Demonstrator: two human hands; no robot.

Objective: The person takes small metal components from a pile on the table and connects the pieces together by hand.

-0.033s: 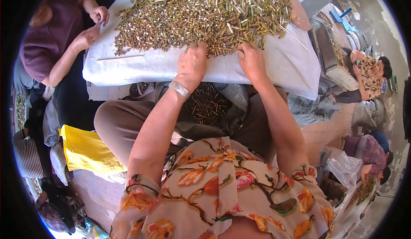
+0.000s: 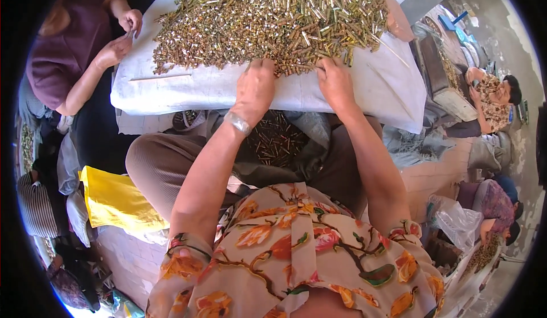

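In the head view, a broad heap of small brass-coloured metal pieces covers the middle and far part of a white-covered worktop. The left hand sits at the near edge of the heap, knuckles up and fingers curled in narrowly; whether it pinches a piece cannot be told. The right hand rests just to its right, thumb and forefinger bent close together by the near-right pieces; I cannot tell if anything is between them. A wide silvery bracelet circles the left wrist. One thin pale stick lies on the worktop left of the heap, another slim stick slants at the right. Nearer, below the hands, darker slender pieces lie in a grey bag. At the far left, a co-worker in a maroon top holds both hands together.
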